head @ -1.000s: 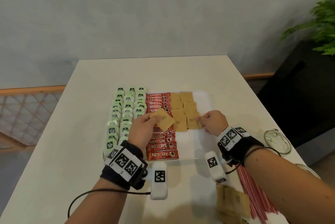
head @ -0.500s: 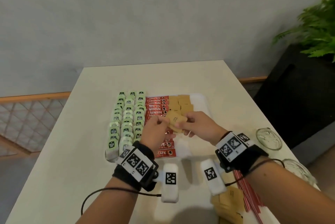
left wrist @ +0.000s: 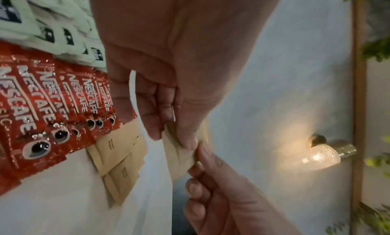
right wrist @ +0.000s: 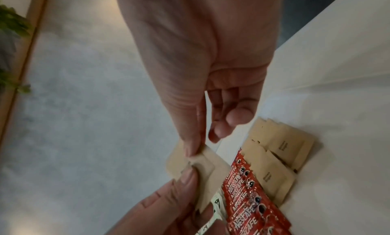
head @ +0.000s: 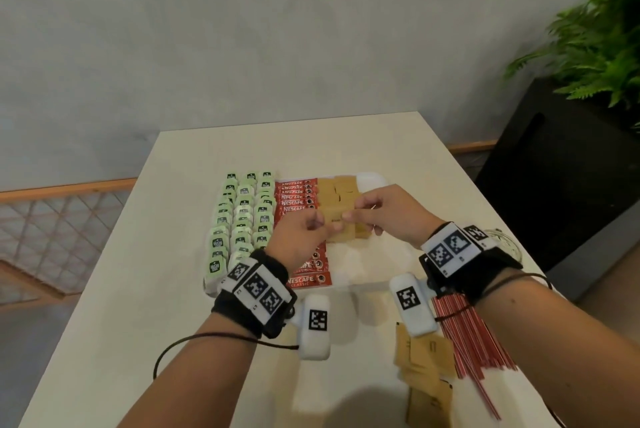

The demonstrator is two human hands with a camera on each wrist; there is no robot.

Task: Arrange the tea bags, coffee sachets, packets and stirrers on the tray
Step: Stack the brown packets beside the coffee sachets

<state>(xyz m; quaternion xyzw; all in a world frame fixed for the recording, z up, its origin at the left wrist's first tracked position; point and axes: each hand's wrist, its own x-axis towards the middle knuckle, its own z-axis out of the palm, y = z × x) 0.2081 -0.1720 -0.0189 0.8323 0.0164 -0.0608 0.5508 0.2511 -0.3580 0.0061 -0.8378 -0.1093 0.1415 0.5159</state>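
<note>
Both hands, left hand and right hand, pinch one flat brown paper packet between thumb and fingertips above the white rectangular tray, beside rows of red coffee sachets and pale green tea bags.

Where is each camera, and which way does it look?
Head: on the head, looking down at the tray; both hands and forearms show.
Left wrist: along the left hand toward the coffee sachets.
Right wrist: along the right hand.
Both wrist views share the pinched brown packet.
</note>
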